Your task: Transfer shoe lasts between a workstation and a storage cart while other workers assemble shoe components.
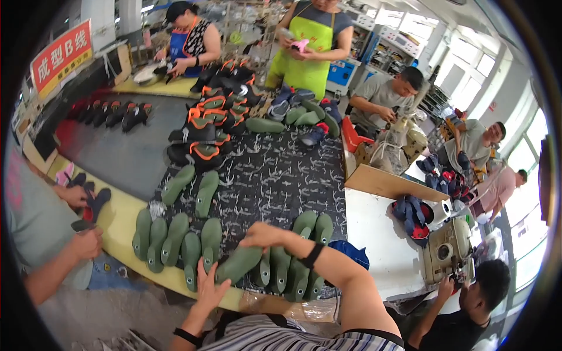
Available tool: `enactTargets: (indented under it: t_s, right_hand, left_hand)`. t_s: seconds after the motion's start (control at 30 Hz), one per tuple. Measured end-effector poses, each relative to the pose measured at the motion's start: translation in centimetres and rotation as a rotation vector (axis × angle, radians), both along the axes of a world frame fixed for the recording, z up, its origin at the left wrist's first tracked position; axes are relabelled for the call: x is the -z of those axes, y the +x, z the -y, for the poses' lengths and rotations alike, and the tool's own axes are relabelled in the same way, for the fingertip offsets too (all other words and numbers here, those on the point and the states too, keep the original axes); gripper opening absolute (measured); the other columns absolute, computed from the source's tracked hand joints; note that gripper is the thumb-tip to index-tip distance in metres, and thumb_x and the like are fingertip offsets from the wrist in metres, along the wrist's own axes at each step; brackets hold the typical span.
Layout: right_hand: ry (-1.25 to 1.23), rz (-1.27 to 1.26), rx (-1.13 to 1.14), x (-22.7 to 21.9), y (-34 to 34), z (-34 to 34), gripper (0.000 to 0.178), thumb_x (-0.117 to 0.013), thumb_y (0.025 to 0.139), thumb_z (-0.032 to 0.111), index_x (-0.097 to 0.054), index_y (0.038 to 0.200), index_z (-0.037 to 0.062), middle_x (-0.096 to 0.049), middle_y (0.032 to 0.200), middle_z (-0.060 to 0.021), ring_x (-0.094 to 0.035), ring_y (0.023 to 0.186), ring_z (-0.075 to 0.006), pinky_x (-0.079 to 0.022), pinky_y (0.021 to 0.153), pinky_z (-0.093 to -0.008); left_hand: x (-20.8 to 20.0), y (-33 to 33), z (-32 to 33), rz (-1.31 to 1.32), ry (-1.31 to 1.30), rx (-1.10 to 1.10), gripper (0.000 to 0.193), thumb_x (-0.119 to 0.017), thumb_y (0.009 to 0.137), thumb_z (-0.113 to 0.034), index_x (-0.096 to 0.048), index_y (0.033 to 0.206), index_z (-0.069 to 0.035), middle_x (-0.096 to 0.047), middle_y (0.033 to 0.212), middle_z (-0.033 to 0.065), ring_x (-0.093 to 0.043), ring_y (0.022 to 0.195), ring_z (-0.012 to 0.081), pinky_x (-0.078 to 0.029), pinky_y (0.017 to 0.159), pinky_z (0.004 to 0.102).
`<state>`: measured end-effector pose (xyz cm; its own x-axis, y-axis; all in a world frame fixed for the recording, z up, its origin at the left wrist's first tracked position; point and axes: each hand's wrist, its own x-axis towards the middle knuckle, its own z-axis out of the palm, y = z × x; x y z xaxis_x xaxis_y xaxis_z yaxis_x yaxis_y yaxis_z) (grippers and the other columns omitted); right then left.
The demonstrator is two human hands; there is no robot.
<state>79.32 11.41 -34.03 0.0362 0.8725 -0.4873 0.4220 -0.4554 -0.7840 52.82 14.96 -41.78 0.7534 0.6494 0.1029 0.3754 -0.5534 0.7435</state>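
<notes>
Workshop space with windows [485,63] along the right side surrounds a counter [126,213] with a yellow edge and a dark, white-marked sheet [263,175] on top. Right hand [266,235]: fingers closed on the upper end of a green shoe last [239,264], which slants over the near part of the counter. Left hand [206,289]: fingers spread wide, just beside the lower end of the same last; contact cannot be confirmed. Black bands [312,255] encircle both wrists.

Left of the held last, an uneven row of five green lasts [174,240] rests along the near edge; two further lasts [206,193] lie beyond it. Right of the held last, a second group of green lasts [281,269] rests partly behind the right forearm [351,281]. Black-and-orange shoes [193,134] are piled toward the far side, near blue shoes [280,107]. At left, a co-worker's hand [88,242] holds a dark item. Across the counter, a person in a yellow-green apron [310,44] holds a pink item [300,45]. At right, a white counter [374,234] carries a machine [448,251].
</notes>
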Motion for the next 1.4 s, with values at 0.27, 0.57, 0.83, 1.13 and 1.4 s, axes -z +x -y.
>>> enactTargets:
  t_s: [0.27,0.57,0.83,1.13,1.4]
  right_hand:
    - [0.555,-0.633,1.026,1.3,12.1,4.7,0.034,-0.051,0.087,0.022,-0.050,0.101,-0.0091,-0.058,0.094,-0.0150,-0.058,0.075,-0.0221,-0.050,0.063,-0.0313]
    - [0.204,0.109,0.330,2.6,10.3,3.5,0.046,-0.065,0.073,0.021,-0.051,0.108,-0.0040,-0.060,0.093,-0.0169,-0.060,0.082,-0.0237,-0.049,0.071,-0.0340]
    - [-0.301,0.584,-0.522,6.3,5.4,-0.3,0.067,-0.076,0.056,0.036,-0.054,0.109,0.0019,-0.059,0.102,-0.0182,-0.055,0.098,-0.0323,-0.045,0.081,-0.0398]
    - [-0.396,0.269,-0.566,7.5,6.6,0.0,0.071,-0.078,0.058,0.036,-0.052,0.116,0.0049,-0.057,0.108,-0.0158,-0.056,0.095,-0.0295,-0.047,0.076,-0.0397]
    - [-0.361,0.360,-0.520,4.7,6.4,1.8,0.069,-0.074,0.066,0.036,-0.048,0.121,0.0035,-0.050,0.120,-0.0146,-0.054,0.099,-0.0306,-0.045,0.078,-0.0414]
  left_hand:
    - [-2.2,2.9,-1.6,0.075,0.125,-0.088,0.060,-0.064,0.070,-0.016,-0.039,0.122,0.000,-0.027,0.131,0.0232,-0.032,0.116,0.0419,-0.029,0.096,0.0437]
    - [-3.8,8.2,3.8,0.141,0.130,0.200,0.057,-0.065,0.068,-0.021,-0.045,0.117,0.000,-0.034,0.125,0.0227,-0.035,0.116,0.0388,-0.031,0.093,0.0455]
    - [0.7,12.2,3.6,-0.048,0.188,0.323,0.030,-0.053,0.069,0.000,-0.057,0.098,0.003,-0.038,0.125,0.0187,-0.031,0.118,0.0429,-0.030,0.097,0.0467]
    - [1.5,5.2,-0.2,-0.067,0.253,0.251,0.026,-0.047,0.064,0.005,-0.061,0.085,0.008,-0.041,0.122,0.0235,-0.036,0.114,0.0414,-0.030,0.098,0.0426]
    - [0.8,5.3,-0.3,-0.086,0.204,0.251,0.027,-0.042,0.063,0.012,-0.058,0.084,0.011,-0.039,0.124,0.0228,-0.036,0.115,0.0397,-0.030,0.096,0.0434]
